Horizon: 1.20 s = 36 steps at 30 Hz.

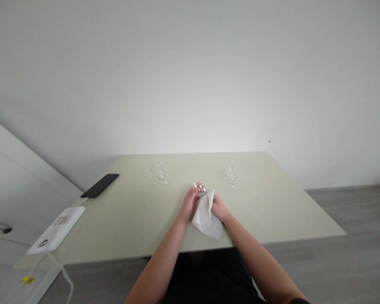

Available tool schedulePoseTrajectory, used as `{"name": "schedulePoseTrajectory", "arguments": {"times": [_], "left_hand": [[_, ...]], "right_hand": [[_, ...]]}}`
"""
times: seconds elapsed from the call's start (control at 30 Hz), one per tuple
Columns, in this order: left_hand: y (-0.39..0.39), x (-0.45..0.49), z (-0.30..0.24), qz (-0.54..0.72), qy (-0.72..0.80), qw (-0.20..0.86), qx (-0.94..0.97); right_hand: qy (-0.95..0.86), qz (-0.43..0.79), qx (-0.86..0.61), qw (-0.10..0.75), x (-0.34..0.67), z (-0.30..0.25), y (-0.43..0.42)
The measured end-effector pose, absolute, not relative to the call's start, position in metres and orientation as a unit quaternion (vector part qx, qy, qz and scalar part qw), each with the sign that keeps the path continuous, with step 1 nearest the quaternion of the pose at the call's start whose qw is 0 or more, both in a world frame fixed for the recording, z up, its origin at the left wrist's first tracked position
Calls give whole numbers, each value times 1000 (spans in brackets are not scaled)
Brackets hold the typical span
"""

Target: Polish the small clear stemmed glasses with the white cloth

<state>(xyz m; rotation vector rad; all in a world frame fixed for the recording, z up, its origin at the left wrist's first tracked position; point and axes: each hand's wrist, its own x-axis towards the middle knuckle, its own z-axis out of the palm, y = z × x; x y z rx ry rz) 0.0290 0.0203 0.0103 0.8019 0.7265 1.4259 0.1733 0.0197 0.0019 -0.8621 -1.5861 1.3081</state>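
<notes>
Over the middle of the pale table (129,219), my left hand (189,203) is closed round a small clear glass (199,187). My right hand (219,208) grips a white cloth (205,215) that is pressed against the glass and hangs down toward the table's near edge. Both hands are close together, touching the glass and cloth.
A group of small clear glasses (158,173) stands at the back left of the table, and another clear glass (231,175) stands at the back right. A black phone (100,185) lies at the left edge. A white power strip (57,230) with a cable sits further left.
</notes>
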Motion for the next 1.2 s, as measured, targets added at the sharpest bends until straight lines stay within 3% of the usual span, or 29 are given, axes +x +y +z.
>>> {"name": "schedulePoseTrajectory", "arguments": {"times": [0.1,0.3,0.43,0.6,0.8,0.93,1.2], "left_hand": [[22,28,11,635,360,576,369],[18,28,12,620,302,637,345],[17,28,13,622,340,607,358],[16,29,15,601,283,663,344],[21,31,13,622,379,580,365],[17,30,13,616,323,629,348],[10,28,23,579,255,694,344]], "right_hand": [[-675,449,-368,455,172,2,20],[-624,561,-337,427,173,0,21],[-665,474,-367,445,174,1,20],[-595,609,-328,409,175,2,17],[-658,484,-366,445,173,-2,21],[-608,606,-316,404,175,-2,19],[-416,723,-343,432,172,2,11]]}}
